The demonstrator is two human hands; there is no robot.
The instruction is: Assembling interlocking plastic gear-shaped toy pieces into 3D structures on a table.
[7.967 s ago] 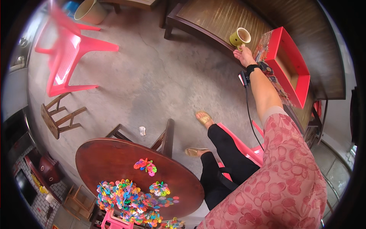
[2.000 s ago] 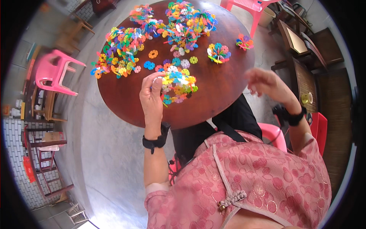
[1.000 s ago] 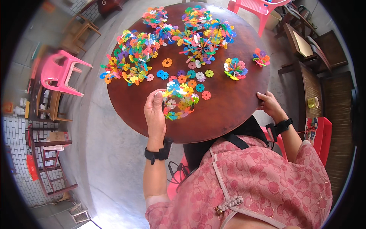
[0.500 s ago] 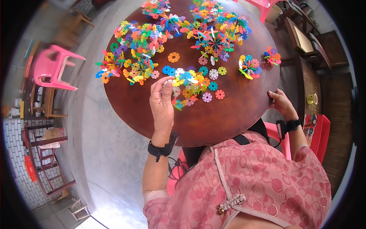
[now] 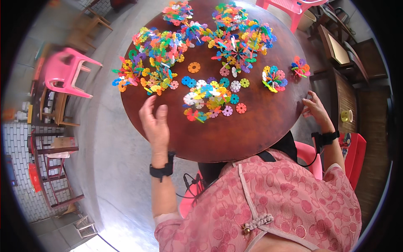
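Note:
My left hand (image 5: 154, 122) hovers over the left side of the round brown table (image 5: 201, 145), thumb and fingers apart, holding nothing. To its right lies a low heap of notched plastic flower discs (image 5: 212, 96) in white, yellow, blue and orange. Single discs lie flat around the heap, among them a lilac disc (image 5: 227, 111) and a coral disc (image 5: 241, 108). My right hand (image 5: 315, 110) is at the table's right edge, fingers loosely bent and spread, with nothing in it. Beyond it sit two small balls of joined discs, one multicoloured (image 5: 274, 79) and one red-orange (image 5: 300, 67).
Big clusters of joined discs (image 5: 157, 52) spread over the far left of the table, and more (image 5: 243, 35) fill the far middle. A pink plastic stool (image 5: 67, 73) stands on the floor to the left. A yellow-green mug (image 5: 346, 116) rests on a wooden surface at right.
My left hand has drawn away from the disc heap, leftward and nearer to me, its fingers opening. My right hand's fingers have loosened at the table edge. The view has shifted slightly.

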